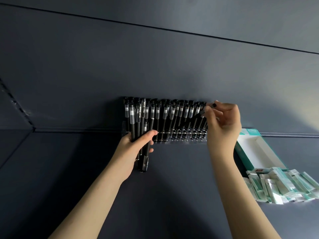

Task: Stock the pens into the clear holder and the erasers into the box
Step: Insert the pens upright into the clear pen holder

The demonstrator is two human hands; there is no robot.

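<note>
A clear holder [183, 138] stands against the dark back wall, with several black pens [172, 116] upright in it. My left hand [136, 145] grips a bundle of black pens [140, 128] in front of the holder's left end. At the holder's right end my right hand [222, 121] pinches the cap end of one black pen [191, 120], which slants down to the left among the standing pens. An open white and teal box [257, 149] lies to the right. Several wrapped erasers [283, 185] lie in a pile in front of it.
Everything sits on a dark blue shelf [172, 178] with a dark back wall. A seam runs along the shelf's left side. The holder's front row shows several unfilled holes.
</note>
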